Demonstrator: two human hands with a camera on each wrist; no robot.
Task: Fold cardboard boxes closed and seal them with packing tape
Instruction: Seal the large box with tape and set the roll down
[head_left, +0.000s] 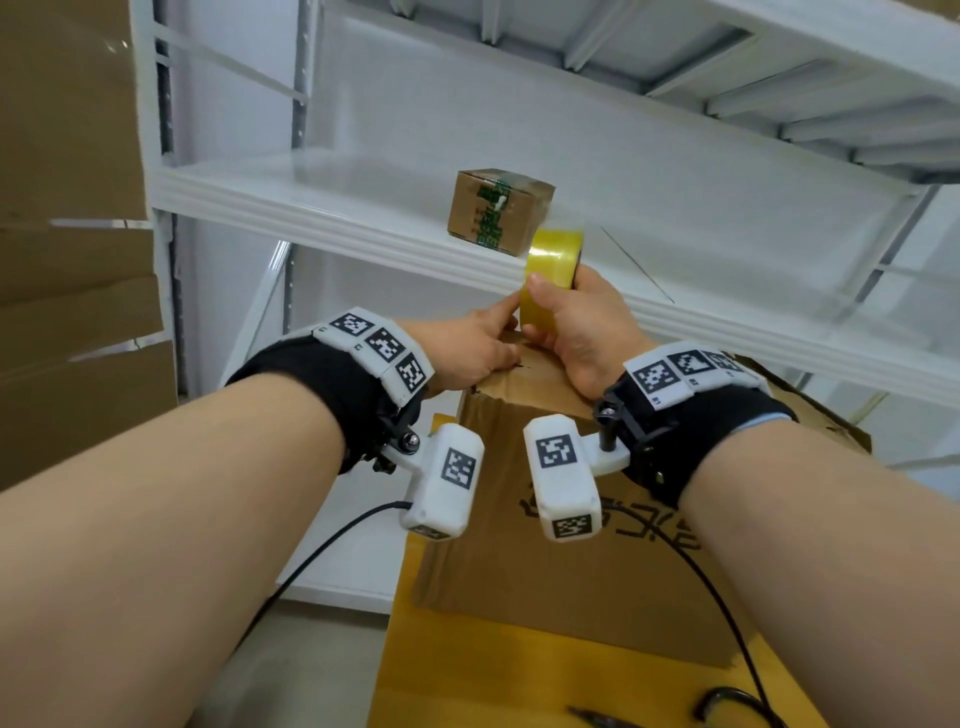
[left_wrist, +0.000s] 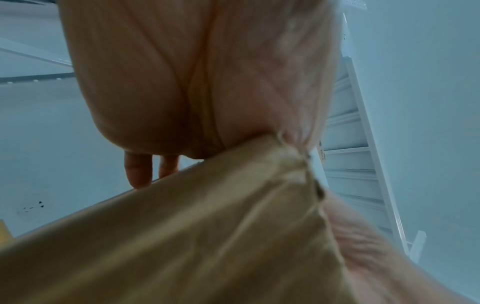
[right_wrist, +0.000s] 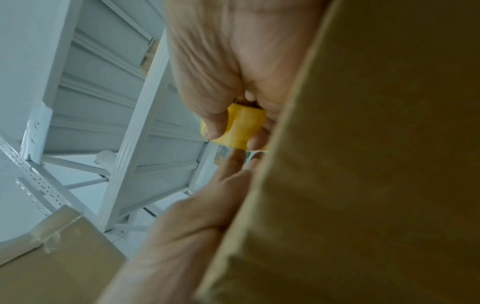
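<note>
The tape roll in my right hand is glossy yellow plastic film. Under my left hand, the cardboard box is matt brown, creased and frayed. At twelve o'clock, the shelf is smooth white-painted metal.

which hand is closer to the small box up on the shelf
Right. The right hand holds the tape roll up just below the small box. The left hand sits lower and further left, on the big box.
</note>
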